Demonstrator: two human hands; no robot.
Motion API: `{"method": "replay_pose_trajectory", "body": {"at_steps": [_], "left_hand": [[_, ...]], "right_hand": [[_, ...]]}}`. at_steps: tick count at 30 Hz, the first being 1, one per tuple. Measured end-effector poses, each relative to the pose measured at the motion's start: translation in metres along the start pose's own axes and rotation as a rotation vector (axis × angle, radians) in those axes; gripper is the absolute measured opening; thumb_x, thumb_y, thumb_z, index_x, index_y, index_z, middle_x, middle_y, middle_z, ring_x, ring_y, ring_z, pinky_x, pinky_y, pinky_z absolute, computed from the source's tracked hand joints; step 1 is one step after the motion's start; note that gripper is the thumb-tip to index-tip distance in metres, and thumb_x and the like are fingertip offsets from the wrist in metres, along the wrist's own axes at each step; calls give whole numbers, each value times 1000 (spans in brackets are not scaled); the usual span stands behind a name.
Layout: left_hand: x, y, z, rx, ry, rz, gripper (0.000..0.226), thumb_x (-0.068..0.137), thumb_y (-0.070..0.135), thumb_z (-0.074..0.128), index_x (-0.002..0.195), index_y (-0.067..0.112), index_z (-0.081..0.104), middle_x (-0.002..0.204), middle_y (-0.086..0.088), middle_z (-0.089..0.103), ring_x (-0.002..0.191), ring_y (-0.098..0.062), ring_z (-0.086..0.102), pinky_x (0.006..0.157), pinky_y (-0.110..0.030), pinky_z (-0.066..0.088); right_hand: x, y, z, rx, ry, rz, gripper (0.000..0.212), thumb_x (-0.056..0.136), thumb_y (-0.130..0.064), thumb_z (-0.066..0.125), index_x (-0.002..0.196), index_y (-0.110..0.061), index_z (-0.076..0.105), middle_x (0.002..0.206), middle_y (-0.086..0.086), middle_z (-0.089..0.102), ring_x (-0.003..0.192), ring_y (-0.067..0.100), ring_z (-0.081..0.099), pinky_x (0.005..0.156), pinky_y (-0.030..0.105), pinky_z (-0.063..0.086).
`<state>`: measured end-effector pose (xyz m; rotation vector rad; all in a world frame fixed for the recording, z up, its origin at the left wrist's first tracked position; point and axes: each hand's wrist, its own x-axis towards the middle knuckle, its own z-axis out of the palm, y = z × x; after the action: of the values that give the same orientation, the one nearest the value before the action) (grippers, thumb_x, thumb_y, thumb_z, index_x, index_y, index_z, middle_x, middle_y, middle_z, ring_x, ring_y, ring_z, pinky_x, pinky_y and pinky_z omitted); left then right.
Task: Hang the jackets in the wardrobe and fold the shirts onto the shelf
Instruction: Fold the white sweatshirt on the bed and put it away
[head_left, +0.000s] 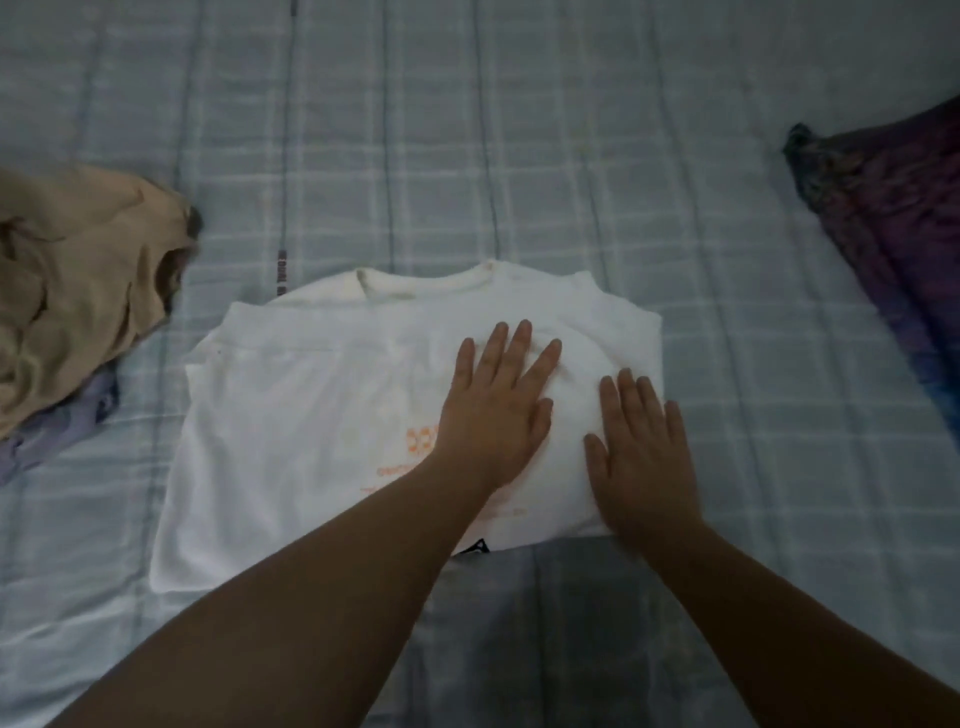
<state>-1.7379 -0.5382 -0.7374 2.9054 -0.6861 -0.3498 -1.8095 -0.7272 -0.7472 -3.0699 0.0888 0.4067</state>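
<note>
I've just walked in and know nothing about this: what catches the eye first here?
A white T-shirt lies partly folded mid-bed, with the left hand and right hand pressed flat on its right half. A crumpled tan garment sits at the left, a dark purple cloth at the right.

A pale blue plaid bedspread (519, 156) (dimly lit) fills the whole view.

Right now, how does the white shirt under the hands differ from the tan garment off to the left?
The white shirt lies spread flat, partly folded, collar away from the person; the tan garment sits crumpled in a heap. The left hand and right hand press flat on the white shirt; nothing touches the tan garment. The white shirt shows an orange print; the tan garment looks plain. Both lie on the checked bedcover.
</note>
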Motion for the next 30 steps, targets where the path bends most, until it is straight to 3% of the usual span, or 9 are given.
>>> {"method": "replay_pose_trajectory", "body": {"at_steps": [8, 12, 15, 18, 24, 26, 28, 30], "left_hand": [[10, 10, 7, 12, 34, -37, 64, 99, 50, 20, 157, 27, 8, 165, -7, 5, 152, -26, -3, 121, -54, 2], [49, 32, -12, -36, 87, 108, 61, 100, 41, 23, 157, 23, 14, 164, -9, 11, 152, -28, 3, 122, -50, 6], [89, 52, -5, 4, 3, 156, 61, 99, 45, 19, 157, 24, 16, 164, -9, 11, 151, -28, 5, 122, -50, 5], [103, 57, 13, 82, -85, 137, 63, 98, 49, 11, 157, 27, 9, 165, -7, 2, 152, -26, -4, 121, -51, -1], [107, 60, 13, 78, -97, 120, 62, 99, 49, 14, 156, 29, 3, 165, -7, -4, 151, -26, -9, 120, -53, -4], [112, 63, 1, 47, -110, 126, 63, 99, 45, 25, 156, 32, 3, 165, -6, -2, 151, -28, -6, 119, -54, 2], [120, 64, -13, 24, -51, 235, 66, 94, 35, 36, 155, 34, 11, 164, -3, 11, 151, -29, 6, 112, -51, 17], [132, 64, -25, 5, -99, 352, 67, 91, 23, 42, 153, 38, 21, 160, 4, 25, 148, -25, 18, 104, -47, 26]], "right_hand": [[-5, 6, 0, 220, 110, 4, 64, 100, -42, 27, 158, -17, 14, 165, 8, 13, 152, 25, 10, 122, 50, 14], [-26, 17, 3, 245, 112, 85, 65, 99, -39, 29, 156, -10, 19, 163, 12, 17, 151, 30, 16, 120, 53, 20], [-42, 28, 15, 246, 57, 137, 65, 98, -39, 31, 155, -9, 21, 161, 14, 22, 149, 30, 23, 117, 53, 26], [-45, 35, 19, 248, 63, 128, 64, 98, -38, 35, 153, -6, 28, 159, 16, 28, 148, 29, 27, 119, 50, 24], [-43, 29, 12, 344, 119, 157, 65, 95, -35, 47, 153, -12, 30, 157, 15, 34, 145, 30, 32, 118, 48, 26], [-44, 28, 2, 492, 156, 244, 63, 92, -31, 54, 150, -15, 36, 150, 10, 45, 137, 28, 42, 114, 44, 34], [-44, 26, -10, 683, 151, 409, 61, 89, -27, 61, 146, -16, 42, 141, 6, 53, 128, 26, 49, 109, 42, 40], [-43, 25, -20, 751, 80, 522, 59, 88, -26, 64, 142, -14, 45, 136, 7, 55, 125, 27, 50, 107, 41, 41]]}}
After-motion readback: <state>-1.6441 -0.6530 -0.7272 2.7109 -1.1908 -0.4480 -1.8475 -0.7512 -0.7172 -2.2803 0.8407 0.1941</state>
